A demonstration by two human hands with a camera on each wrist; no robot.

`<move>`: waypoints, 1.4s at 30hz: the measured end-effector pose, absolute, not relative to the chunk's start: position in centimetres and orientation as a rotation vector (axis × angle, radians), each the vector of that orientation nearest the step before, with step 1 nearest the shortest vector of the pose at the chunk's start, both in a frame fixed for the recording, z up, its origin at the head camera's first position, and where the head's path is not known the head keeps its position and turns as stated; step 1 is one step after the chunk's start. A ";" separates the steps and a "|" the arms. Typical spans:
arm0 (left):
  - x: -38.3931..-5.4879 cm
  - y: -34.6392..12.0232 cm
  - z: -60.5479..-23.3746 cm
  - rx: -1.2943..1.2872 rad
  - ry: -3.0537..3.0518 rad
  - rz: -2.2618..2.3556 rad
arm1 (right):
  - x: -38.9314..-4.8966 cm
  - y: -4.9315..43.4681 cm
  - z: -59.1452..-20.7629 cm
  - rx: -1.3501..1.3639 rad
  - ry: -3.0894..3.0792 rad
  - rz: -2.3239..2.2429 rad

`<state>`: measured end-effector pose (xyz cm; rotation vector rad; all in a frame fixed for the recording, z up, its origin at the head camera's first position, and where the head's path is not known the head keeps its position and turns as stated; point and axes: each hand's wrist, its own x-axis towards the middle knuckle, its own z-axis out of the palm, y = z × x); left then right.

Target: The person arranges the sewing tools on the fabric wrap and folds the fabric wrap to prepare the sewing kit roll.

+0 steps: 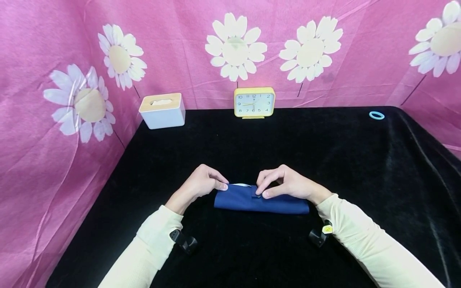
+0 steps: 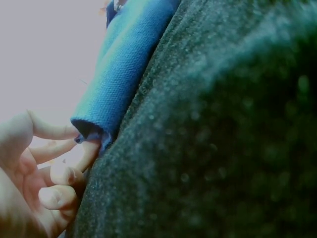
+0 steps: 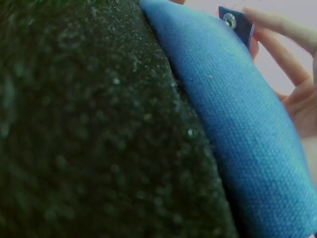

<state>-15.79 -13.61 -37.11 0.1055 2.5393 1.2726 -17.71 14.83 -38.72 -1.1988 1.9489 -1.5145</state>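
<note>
A blue fabric roll [image 1: 245, 204] lies lengthwise across the black cloth, with a sliver of white showing at its upper edge. My left hand [image 1: 203, 182] pinches its upper left corner, thumb on top. In the left wrist view, the fingertips meet the roll's open end [image 2: 101, 111]. My right hand [image 1: 286, 182] holds the small strap at the roll's middle between finger and thumb. Seen from the right wrist, this strap [image 3: 244, 32] stands raised off the roll and bears a metal snap [image 3: 229, 21]. The roll's far side is hidden.
A white tissue box [image 1: 162, 116] with a wooden lid stands at the back left. Behind the roll is a yellow clock [image 1: 254, 103]. A light blue ring [image 1: 376, 115] lies at the back right. Pink flowered cloth [image 1: 180, 48] hangs behind the table.
</note>
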 end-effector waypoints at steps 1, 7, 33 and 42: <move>-15.8 -13.6 -37.1 0.106 2.540 1.271 | -17.7 14.8 -38.7 -1.207 1.955 -1.512; -15.8 -13.7 -37.2 0.107 2.548 1.265 | -17.5 14.4 -38.9 -1.164 2.034 -1.519; -15.7 -13.8 -37.4 0.120 2.546 1.294 | -16.9 13.9 -38.8 -1.105 2.192 -1.483; -15.8 -13.8 -37.4 0.124 2.560 1.287 | -16.6 13.7 -37.7 -0.864 2.250 -1.347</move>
